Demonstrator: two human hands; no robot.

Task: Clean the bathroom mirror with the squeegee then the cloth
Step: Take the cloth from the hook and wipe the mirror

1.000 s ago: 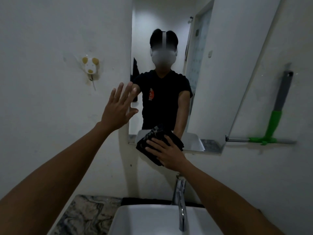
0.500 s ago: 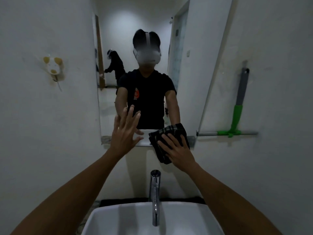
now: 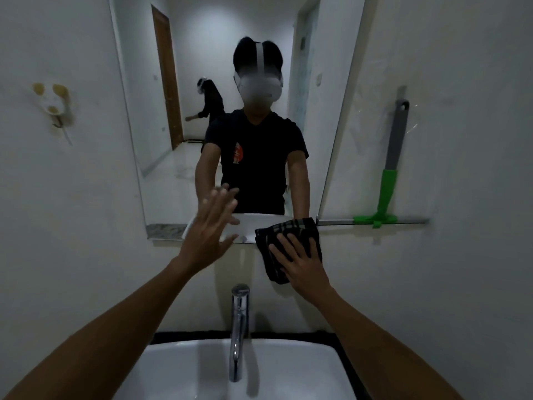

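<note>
Item: cloth (image 3: 288,241), soft, light; my right hand (image 3: 300,264) presses it w/ straight fingers at mirror (image 3: 178,140) bottom-right corner. Left hand (image 3: 209,229) fingers wide, empty. Squeegee (image 3: 389,180): stiff; I'd take the handle.

It is dim in here, the white walls gone grey. The only bright patch is a soft glow high in the mirror (image 3: 202,82). The left hand (image 3: 212,226) is smeared by motion. Straight lines bow outward toward the edges, and the corners darken.
</note>
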